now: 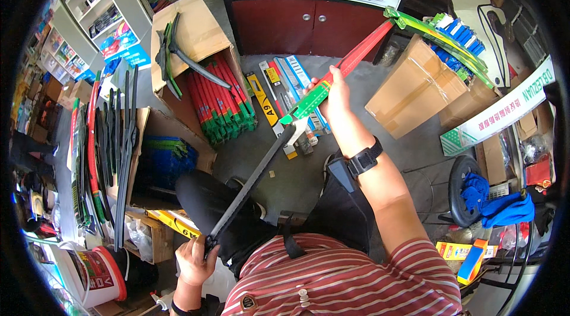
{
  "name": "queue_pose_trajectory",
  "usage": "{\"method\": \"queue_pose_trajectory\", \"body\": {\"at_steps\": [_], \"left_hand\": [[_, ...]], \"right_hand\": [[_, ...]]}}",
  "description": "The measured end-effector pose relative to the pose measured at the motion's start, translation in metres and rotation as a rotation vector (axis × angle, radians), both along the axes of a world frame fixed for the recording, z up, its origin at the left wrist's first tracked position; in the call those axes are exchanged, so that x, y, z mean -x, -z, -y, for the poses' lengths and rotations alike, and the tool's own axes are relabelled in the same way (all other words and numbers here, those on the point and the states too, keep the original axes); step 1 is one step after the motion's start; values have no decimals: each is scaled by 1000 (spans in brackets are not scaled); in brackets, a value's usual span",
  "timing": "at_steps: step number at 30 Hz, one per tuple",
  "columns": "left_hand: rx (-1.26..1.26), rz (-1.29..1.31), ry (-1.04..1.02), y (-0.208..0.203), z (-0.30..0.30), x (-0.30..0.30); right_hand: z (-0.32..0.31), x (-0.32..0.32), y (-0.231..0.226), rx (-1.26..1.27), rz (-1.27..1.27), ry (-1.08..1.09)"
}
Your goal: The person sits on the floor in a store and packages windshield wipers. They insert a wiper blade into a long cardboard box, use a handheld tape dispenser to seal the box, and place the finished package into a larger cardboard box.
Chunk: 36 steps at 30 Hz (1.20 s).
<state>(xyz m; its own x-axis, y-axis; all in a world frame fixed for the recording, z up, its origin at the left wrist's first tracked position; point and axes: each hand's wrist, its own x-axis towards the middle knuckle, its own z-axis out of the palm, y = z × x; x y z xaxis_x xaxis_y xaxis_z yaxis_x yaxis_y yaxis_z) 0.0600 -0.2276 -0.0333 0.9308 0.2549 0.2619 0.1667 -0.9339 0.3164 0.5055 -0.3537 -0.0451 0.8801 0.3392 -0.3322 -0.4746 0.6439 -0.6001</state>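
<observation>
Right grip (336, 93) clamped on sleeve (363, 48), left grip (196, 261) on black strip (255, 175) (floor (309, 180) between carton edges (415, 87)).

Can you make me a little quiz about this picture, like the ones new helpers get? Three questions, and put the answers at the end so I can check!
1. Pick one: which hand grips the red-and-green sleeve, left or right?

2. True or false: the cabinet doors at the top of the picture are bright blue.

3. Fill in the blank: the left hand holds the lower end of a long ____ strip.

Key:
1. The right hand.
2. False; the cabinet doors are dark red.
3. Black.
</observation>
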Motion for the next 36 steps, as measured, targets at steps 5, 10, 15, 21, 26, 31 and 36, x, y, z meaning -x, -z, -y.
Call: {"method": "queue_pose_trajectory", "body": {"at_steps": [5,10,15,21,26,31,36], "left_hand": [[19,45,-25,10,-2,1],[-47,72,-39,11,-1,-1],[-8,84,-48,17,-1,0],[-18,85,-67,22,3,9],[-8,84,-74,27,7,-6],[23,80,-165,24,18,-56],[410,82,-113,19,22,-117]], "right_hand": [[-10,12,-4,93,29,22],[-17,3,27,170,121,28],[-31,-1,51,333,218,142],[-48,4,67,429,282,177],[-62,44,69,515,351,-6],[-77,114,63,396,443,-55],[-71,115,98,247,54,-292]]}}
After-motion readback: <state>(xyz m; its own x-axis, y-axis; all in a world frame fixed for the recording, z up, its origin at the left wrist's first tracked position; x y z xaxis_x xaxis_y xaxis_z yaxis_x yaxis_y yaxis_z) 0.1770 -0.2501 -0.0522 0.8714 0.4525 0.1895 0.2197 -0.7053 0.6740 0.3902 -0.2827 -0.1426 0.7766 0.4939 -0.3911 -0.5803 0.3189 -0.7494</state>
